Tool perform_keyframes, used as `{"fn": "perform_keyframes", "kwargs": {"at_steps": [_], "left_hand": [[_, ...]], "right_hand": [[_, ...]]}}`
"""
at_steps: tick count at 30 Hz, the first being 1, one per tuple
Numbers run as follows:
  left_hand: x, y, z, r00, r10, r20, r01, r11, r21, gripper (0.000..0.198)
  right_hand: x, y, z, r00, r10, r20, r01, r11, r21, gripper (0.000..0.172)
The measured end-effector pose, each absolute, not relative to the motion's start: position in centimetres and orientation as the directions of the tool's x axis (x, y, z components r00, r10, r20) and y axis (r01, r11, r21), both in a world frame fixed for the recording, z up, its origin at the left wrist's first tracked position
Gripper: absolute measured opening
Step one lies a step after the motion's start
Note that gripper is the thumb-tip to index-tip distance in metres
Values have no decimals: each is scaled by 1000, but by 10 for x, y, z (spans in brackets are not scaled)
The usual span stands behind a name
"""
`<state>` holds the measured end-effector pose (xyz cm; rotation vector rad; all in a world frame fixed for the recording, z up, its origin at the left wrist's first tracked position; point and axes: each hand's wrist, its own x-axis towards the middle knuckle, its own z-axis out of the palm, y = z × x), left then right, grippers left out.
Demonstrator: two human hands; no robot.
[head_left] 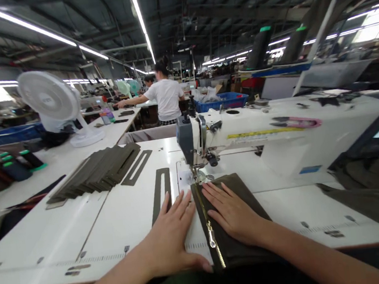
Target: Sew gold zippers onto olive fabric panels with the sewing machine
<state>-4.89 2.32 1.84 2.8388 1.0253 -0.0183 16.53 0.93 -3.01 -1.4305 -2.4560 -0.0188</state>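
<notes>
My left hand (174,236) lies flat on the white sewing table (110,222), fingers spread, just left of a brass zipper (209,230). My right hand (230,212) presses flat on an olive fabric piece (238,189) that carries the zipper along its left edge. The zipper runs up under the presser foot (198,175) of a white sewing machine (277,141). A narrow olive strip (161,194) lies beside my left hand.
A fanned stack of olive strips (94,172) lies at the left. A white desk fan (53,104) and thread cones (16,167) stand further left. Pink snips (297,123) rest on the machine. A person in a white shirt (166,99) works behind. Dark fabric (370,190) is heaped at the right.
</notes>
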Motion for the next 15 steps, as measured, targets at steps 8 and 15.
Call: {"fn": "perform_keyframes", "kwargs": {"at_steps": [8,15], "left_hand": [[-123,-6,10,666,746,9,746,-666,10,93],[-112,-23,12,717,688,110,693,-721,-11,64]], "right_hand": [[165,17,-30,-390,846,362,873,465,-146,40],[163,23,-29,-366,846,387,870,459,-181,39]]}}
